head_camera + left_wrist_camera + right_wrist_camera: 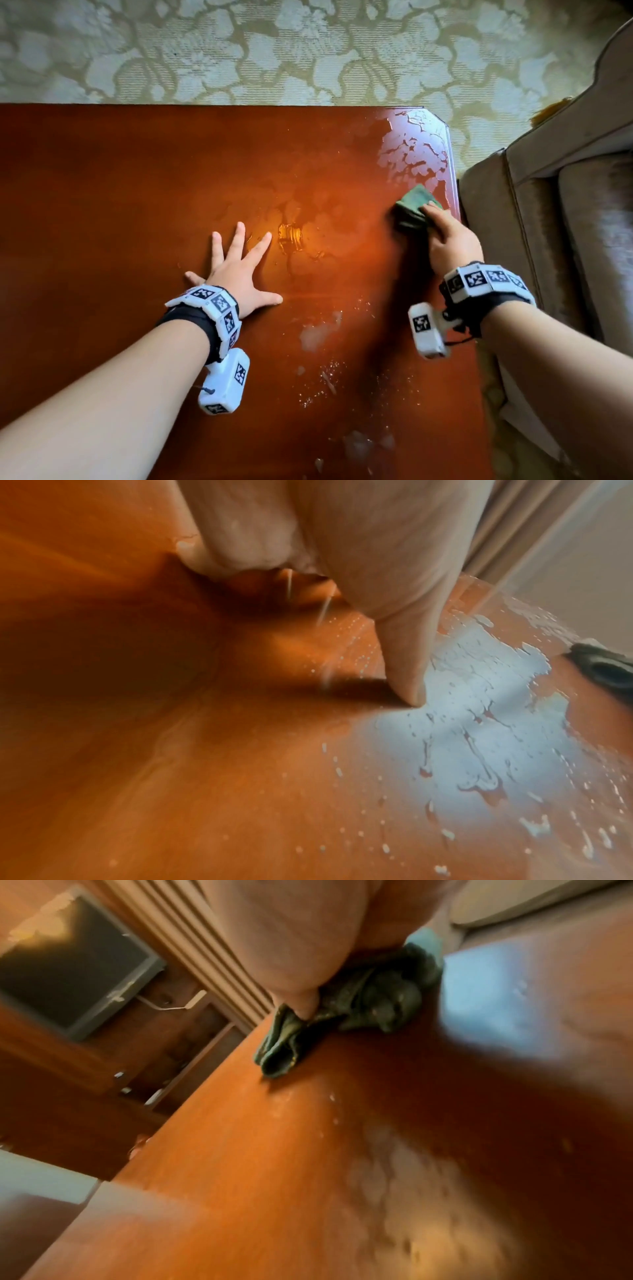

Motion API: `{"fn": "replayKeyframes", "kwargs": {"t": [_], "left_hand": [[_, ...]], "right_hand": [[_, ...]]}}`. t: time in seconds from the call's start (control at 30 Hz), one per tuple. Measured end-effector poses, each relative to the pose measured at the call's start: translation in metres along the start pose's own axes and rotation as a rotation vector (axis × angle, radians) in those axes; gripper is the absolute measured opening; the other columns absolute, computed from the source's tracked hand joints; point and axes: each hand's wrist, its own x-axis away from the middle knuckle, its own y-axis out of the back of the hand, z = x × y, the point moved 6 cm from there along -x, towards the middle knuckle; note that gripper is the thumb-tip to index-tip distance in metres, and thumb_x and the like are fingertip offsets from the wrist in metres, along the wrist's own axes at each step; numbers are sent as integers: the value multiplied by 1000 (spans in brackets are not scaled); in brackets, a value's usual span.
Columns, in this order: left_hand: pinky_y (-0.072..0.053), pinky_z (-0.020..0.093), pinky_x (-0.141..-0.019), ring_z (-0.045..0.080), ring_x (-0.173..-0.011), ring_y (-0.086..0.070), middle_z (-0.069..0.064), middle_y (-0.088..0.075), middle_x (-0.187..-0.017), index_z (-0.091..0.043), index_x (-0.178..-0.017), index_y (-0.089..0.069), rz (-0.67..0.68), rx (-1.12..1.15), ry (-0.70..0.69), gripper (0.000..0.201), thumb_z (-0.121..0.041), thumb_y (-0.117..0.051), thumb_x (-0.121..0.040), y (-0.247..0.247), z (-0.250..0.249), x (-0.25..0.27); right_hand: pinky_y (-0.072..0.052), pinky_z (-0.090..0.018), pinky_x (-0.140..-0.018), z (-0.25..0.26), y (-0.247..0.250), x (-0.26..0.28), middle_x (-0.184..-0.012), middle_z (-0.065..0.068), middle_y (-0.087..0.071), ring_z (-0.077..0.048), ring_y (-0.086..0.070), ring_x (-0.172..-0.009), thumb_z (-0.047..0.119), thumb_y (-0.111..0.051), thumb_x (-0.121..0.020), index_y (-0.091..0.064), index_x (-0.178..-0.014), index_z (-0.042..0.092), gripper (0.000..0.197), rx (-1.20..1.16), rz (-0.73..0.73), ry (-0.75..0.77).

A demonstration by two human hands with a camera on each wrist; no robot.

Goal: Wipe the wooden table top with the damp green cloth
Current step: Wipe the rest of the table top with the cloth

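The reddish wooden table top [120, 205] fills the head view. My left hand [239, 263] lies flat on its middle with the fingers spread, holding nothing; the left wrist view shows its thumb [407, 669] pressed on the wet wood [171, 777]. My right hand [445, 233] grips the folded green cloth [412, 205] and presses it on the table close to the right edge. In the right wrist view the thumb [301, 999] pins a fold of the cloth [377, 1001]. A wet film [414, 150] shines at the far right corner, just beyond the cloth.
A small puddle [291, 236] glints beside my left fingers, and droplets and smears [322, 335] dot the near part of the table. A brown upholstered armchair [565, 205] stands tight against the table's right edge. Patterned carpet [274, 51] lies beyond the far edge.
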Motion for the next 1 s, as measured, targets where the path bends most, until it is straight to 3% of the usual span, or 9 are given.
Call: {"fn": "replayKeyframes", "kwargs": {"t": [0.17,0.3,0.43,0.53,0.67,0.77,0.87,0.93,1.0], "left_hand": [[-6,80,-104,25,-144,32,-17,34,-156,-61,-146,6,-13,36,-6,113,-61,-78,-70,1,1,-1],[-6,80,-104,25,-144,32,-17,33,-156,-61,-146,6,-19,39,-14,113,-61,-78,-71,1,1,-2],[-6,80,-104,25,-145,30,-17,30,-157,-59,-147,4,-33,43,-32,111,-61,-77,-72,0,2,0],[-6,78,-106,23,-146,28,-15,28,-159,-57,-149,2,-38,25,-54,105,-61,-73,-76,-3,4,4],[-6,70,-113,20,-148,21,-14,23,-161,-53,-151,-5,11,10,-130,101,-53,-75,-79,-3,17,16],[-9,69,-113,21,-149,20,-14,25,-160,-53,-151,-3,4,-6,-121,109,-49,-81,-74,1,38,29],[-12,75,-109,27,-147,24,-12,32,-158,-55,-149,5,-2,-52,-40,120,-48,-84,-70,-6,60,40],[-14,77,-107,28,-147,25,-13,34,-156,-57,-148,7,19,-29,12,123,-48,-86,-68,-16,74,46],[-15,78,-106,26,-147,26,-15,33,-156,-58,-148,5,26,8,29,123,-46,-87,-67,-25,81,49]], "right_hand": [[-16,-36,-115,5,-35,39,-154,-2,-22,-28,-11,-143,-2,-45,-81,-30,-144,17,67,196,37,-99],[-11,-34,-116,28,-63,95,-155,2,-19,-25,-9,-143,0,-49,-80,-26,-146,19,72,200,81,-61],[-20,-35,-111,58,-96,141,-146,1,-39,-28,-27,-138,-4,-51,-80,-46,-136,19,61,136,188,188],[-36,-42,-102,86,-108,167,-130,-2,-57,-30,-50,-123,-5,-42,-76,-62,-120,15,52,124,355,530],[-41,-31,-100,96,-90,164,-117,-5,-66,-24,-61,-110,6,-30,-74,-70,-107,11,52,42,496,756],[-40,-28,-101,85,-63,133,-114,-8,-67,-24,-62,-108,7,-34,-77,-70,-106,10,46,-1,278,628],[-37,-27,-103,63,-41,91,-118,-8,-65,-25,-58,-115,-5,-48,-81,-68,-111,13,41,-60,10,271],[-25,-17,-106,54,-43,72,-130,-5,-57,-21,-45,-128,-6,-48,-84,-62,-121,16,45,-84,-32,26],[-18,-22,-112,53,-59,64,-145,2,-41,-19,-25,-140,-4,-43,-85,-50,-132,22,54,-5,25,-116]]}}
